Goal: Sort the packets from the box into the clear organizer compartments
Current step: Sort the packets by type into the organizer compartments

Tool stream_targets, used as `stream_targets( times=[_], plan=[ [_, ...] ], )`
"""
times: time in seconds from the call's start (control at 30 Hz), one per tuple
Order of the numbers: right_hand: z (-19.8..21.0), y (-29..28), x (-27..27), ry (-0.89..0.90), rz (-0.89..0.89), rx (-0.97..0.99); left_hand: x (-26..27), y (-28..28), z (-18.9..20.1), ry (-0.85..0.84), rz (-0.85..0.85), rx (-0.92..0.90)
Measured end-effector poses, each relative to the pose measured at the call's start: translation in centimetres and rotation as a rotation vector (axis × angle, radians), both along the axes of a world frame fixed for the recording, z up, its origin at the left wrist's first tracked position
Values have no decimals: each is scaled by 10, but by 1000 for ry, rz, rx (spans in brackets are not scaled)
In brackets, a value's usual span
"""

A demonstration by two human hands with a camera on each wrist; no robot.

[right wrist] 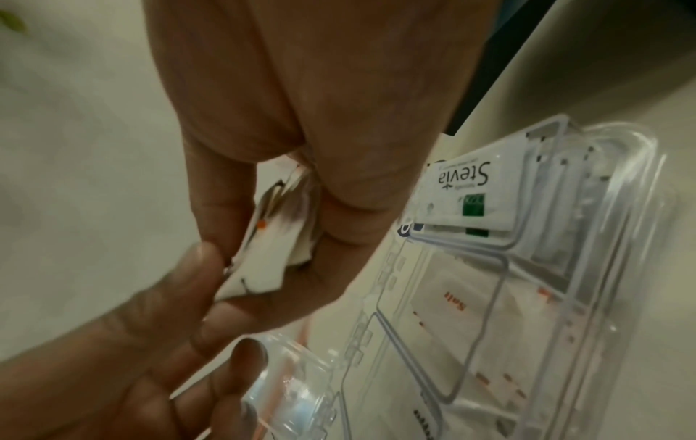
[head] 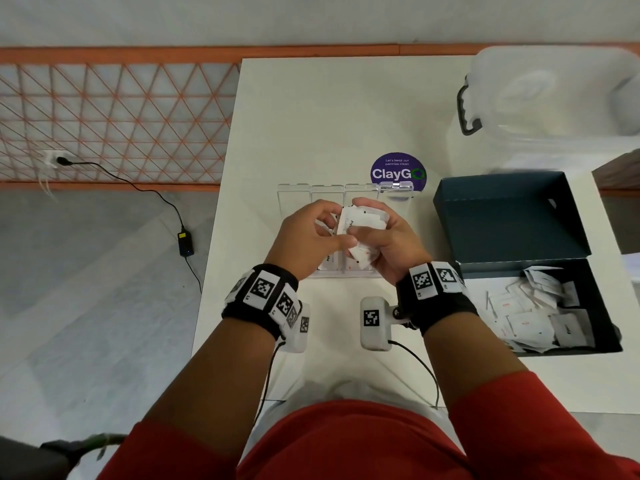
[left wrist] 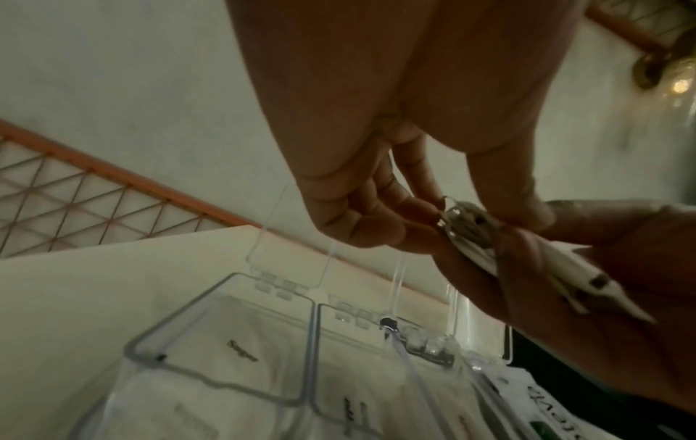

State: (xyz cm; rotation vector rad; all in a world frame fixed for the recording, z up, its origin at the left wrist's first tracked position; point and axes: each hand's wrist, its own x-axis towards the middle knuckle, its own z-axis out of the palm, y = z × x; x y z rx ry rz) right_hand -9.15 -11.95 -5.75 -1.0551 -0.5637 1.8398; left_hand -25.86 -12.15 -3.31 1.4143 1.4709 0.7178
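My right hand point(head: 391, 233) grips a bunch of white packets point(head: 363, 218) above the clear organizer point(head: 294, 199). Thumb and fingertips of my left hand point(head: 311, 233) pinch the end of a packet in that bunch point(left wrist: 467, 229). The right wrist view shows the left fingers point(right wrist: 188, 282) at the edge of the packets point(right wrist: 271, 262). Below, open compartments hold a Sugar packet point(left wrist: 243, 351), a Salt packet point(right wrist: 455, 300) and Stevia packets point(right wrist: 467, 190). The dark blue box point(head: 502, 216) stands open at the right, with several loose packets point(head: 526, 317) inside.
A clear lidded tub point(head: 554, 98) with a dark handle stands at the back right. A purple ClayGo sticker point(head: 398, 173) lies just behind the organizer. The table's left edge runs beside my left arm. A power adapter point(head: 186, 242) and its cable lie on the floor.
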Motion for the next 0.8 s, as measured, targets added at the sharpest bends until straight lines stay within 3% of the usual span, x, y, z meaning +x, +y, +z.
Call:
stream_targets(
  times=[0.2,0.33,0.53,0.8],
  plan=[
    [-4,-1,4,21,-6,-37,-9,4,3,4,-42,-38],
    [-2,1,5,20,-28,-36,-12,5,4,-86,-44,-56],
    [2,5,8,-18,-34,-44,-20,10,0,-37,82,0],
    [-1,6,16,-41,-43,-74,-25,7,-11,224,-1,55]
  ],
)
